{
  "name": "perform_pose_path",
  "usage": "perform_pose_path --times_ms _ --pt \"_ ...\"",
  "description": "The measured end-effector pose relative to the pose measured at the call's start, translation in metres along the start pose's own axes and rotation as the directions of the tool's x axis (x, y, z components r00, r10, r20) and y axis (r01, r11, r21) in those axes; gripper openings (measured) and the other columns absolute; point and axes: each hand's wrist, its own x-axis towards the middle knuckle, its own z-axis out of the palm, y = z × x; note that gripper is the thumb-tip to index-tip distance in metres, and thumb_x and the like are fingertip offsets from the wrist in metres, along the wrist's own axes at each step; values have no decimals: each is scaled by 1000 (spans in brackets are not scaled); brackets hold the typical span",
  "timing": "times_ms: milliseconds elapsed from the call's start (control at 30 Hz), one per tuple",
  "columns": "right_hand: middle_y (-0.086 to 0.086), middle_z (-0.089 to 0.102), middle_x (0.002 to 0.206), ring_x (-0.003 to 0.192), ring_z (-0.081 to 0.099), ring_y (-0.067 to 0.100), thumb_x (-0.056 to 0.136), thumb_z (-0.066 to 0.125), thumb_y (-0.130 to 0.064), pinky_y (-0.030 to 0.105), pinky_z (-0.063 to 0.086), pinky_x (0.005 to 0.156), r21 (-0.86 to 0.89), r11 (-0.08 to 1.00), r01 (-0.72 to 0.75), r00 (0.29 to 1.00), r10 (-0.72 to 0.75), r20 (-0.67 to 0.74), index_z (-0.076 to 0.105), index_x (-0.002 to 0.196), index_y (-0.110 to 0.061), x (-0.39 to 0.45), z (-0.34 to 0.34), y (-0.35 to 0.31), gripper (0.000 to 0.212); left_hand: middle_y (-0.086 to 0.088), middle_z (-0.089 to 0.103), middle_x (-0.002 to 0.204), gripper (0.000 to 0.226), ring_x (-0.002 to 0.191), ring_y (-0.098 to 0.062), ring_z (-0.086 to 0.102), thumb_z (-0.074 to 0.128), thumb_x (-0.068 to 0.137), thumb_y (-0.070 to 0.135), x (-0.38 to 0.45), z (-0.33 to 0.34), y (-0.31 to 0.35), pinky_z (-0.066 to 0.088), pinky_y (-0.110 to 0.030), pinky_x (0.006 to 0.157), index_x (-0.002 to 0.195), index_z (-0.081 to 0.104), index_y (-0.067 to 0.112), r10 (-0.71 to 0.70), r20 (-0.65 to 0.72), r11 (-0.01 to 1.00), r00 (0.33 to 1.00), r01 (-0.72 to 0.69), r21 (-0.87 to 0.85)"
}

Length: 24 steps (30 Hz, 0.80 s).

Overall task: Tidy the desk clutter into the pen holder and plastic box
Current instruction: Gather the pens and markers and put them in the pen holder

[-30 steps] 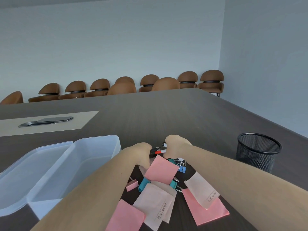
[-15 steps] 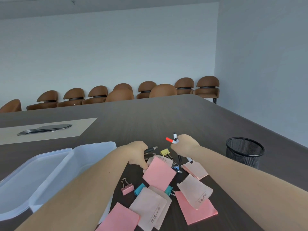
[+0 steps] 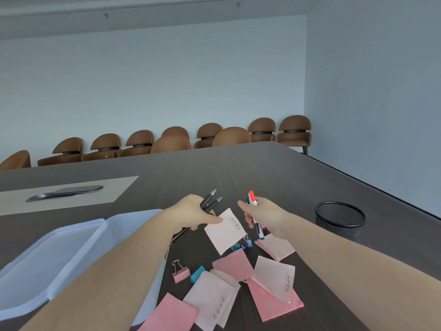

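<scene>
Two dark pens [image 3: 210,203] sit gripped in the left hand [image 3: 193,215], which also pinches a pale note [image 3: 225,231]. Right hand [image 3: 263,215] clutches perhaps two markers [image 3: 255,215] above the tabletop [image 3: 262,175], mesh pen holder [image 3: 340,220] to its right, plastic box [image 3: 71,254] left.

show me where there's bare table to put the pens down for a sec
Bare table lies beyond both hands, from the inlaid panel across to the mesh pen holder. It is crowded nearer you: sticky notes and binder clips fill the space between the forearms, and the plastic box takes the left.
</scene>
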Motion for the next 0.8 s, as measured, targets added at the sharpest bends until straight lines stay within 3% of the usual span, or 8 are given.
perform_pose_path --times_ms 233,333,400,467,533,633,800 --pt "-4 51 57 62 46 16 97 50 -35 35 39 78 301 948 105 992 -123 41 64 83 -15 -3 -4 17 28 -13 58 81 32 61 -19 45 78 76 13 1 3 -6 37 -23 50 100 64 -3 -35 -102 978 994 13 -207" --pt "1 49 63 64 46 16 99 49 -27 30 45 75 390 915 100 987 -141 77 66 92 -10 -6 -5 19 25 -7 57 75 20 68 -21 49 77 77 11 0 9 -5 40 -26 59 86 59 7 -39 -133 968 990 5 -249" --pt "3 48 66 64 46 15 100 48 -23 29 46 72 402 910 98 985 -146 91 66 95 -7 -8 -5 20 24 -4 52 71 14 61 -18 42 74 79 8 0 12 -3 38 -24 56 80 60 10 -38 -154 961 987 -6 -276" --pt "4 48 68 65 46 15 100 47 -21 29 46 71 381 920 91 985 -139 99 66 96 -7 -9 -4 22 24 -5 52 74 6 59 -17 39 69 81 5 1 16 -1 36 -23 53 87 68 6 -41 -191 947 981 -23 -322" --pt "5 49 70 69 47 17 100 47 -21 32 47 76 371 925 81 985 -130 110 67 97 -8 -10 -5 24 24 -5 49 73 12 57 -16 37 67 83 8 3 20 3 35 -21 50 94 67 4 -45 -239 933 970 -45 -357" --pt "4 54 71 73 50 18 100 47 -25 36 48 87 368 927 68 984 -122 127 67 97 -10 -10 -6 27 26 1 47 65 13 55 -13 41 64 88 17 3 26 9 35 -21 51 97 64 8 10 -347 953 938 -114 -281" --pt "0 59 70 72 59 14 99 47 -31 38 52 96 221 972 83 995 -94 41 64 87 -14 -7 -6 34 26 -2 52 78 17 61 -11 49 52 96 25 4 36 13 36 -21 55 96 54 8 165 -512 969 843 -235 -75"
